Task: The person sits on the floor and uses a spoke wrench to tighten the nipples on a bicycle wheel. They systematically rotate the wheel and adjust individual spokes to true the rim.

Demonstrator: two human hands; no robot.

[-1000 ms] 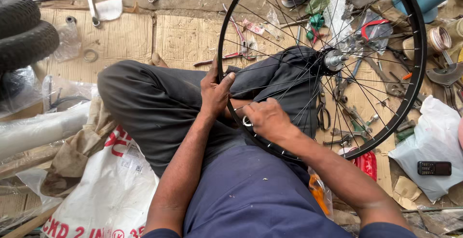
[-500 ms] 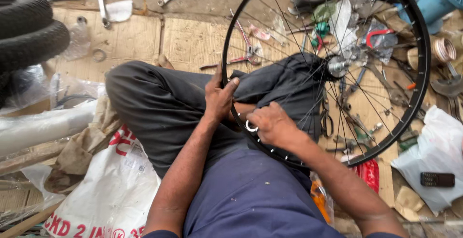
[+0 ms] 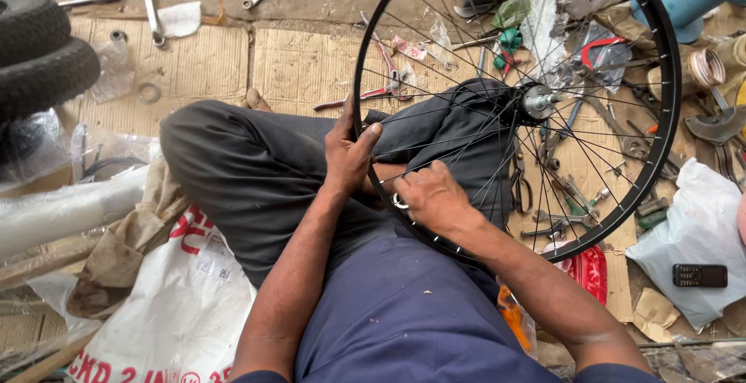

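Hands number two on one black spoked wheel (image 3: 660,150) resting over the lap: left hand (image 3: 350,154) gripping its rim, right hand (image 3: 431,196) pinching a small round metal tool (image 3: 399,201).

White printed sack (image 3: 179,313) lower left; red packet (image 3: 588,270) right.

I wear a dark blue shirt (image 3: 404,321). My forearms are bare, without sleeves. Above the shirt, my trousers (image 3: 256,173) are dark grey.
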